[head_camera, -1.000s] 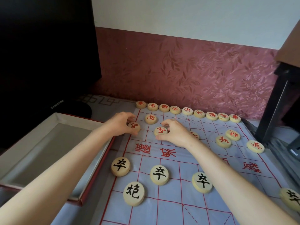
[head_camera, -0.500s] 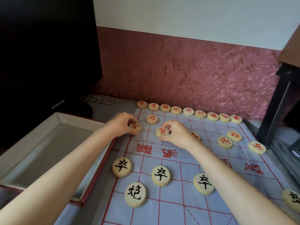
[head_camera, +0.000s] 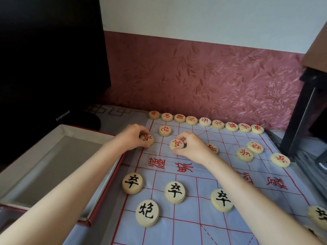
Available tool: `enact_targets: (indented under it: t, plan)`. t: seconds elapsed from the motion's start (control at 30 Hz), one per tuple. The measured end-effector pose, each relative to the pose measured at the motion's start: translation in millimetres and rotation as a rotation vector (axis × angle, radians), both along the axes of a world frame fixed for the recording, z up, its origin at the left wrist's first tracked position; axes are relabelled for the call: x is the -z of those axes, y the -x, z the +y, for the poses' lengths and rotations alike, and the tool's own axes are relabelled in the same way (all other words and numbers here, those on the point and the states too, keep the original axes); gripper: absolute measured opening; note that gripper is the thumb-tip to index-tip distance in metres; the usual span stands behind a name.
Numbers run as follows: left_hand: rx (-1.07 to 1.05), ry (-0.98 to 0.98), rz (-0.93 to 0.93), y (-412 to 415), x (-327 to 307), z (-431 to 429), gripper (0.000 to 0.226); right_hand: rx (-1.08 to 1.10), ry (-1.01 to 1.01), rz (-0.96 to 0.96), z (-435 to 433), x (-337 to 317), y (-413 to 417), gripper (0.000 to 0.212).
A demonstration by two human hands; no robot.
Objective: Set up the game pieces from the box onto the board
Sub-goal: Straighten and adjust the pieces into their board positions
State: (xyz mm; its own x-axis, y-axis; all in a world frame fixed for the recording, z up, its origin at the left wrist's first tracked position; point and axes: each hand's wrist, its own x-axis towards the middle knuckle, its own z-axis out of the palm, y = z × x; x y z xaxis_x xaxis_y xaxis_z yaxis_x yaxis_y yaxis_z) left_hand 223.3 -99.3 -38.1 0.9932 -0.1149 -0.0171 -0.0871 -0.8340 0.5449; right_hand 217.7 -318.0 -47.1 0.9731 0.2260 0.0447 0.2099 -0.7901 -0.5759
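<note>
A pale blue cloth board (head_camera: 192, 216) with red grid lines lies on the table. My left hand (head_camera: 131, 137) grips a red-lettered wooden disc (head_camera: 147, 139) at the board's left edge. My right hand (head_camera: 192, 147) holds a second red-lettered disc (head_camera: 177, 144) two lines to the right. A row of red pieces (head_camera: 205, 121) lines the far edge. Black-lettered pieces (head_camera: 175, 191) sit in the near half. The open box (head_camera: 58, 131) lies left of the board, and no pieces show in its visible part.
A black monitor (head_camera: 49, 55) stands behind the box. A dark furniture leg (head_camera: 300, 121) rises at the right edge of the board. Three more red discs (head_camera: 254, 147) lie at the right. The wall is close behind the far row.
Both hands stay on their discs in nearly the same spots; the view has shifted slightly.
</note>
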Motion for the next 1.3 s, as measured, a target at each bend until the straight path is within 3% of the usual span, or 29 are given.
enact_targets:
  t: [1.03,1.3]
  plan:
    - [0.022,-0.047,-0.023,-1.3,1.8,-1.3,0.055,-0.030,0.013,0.021,-0.9,0.8,2.4,0.049]
    - [0.045,-0.117,-0.056,1.3,-1.0,-2.9,0.067,-0.037,0.097,-0.010,1.2,-4.8,7.0,0.068]
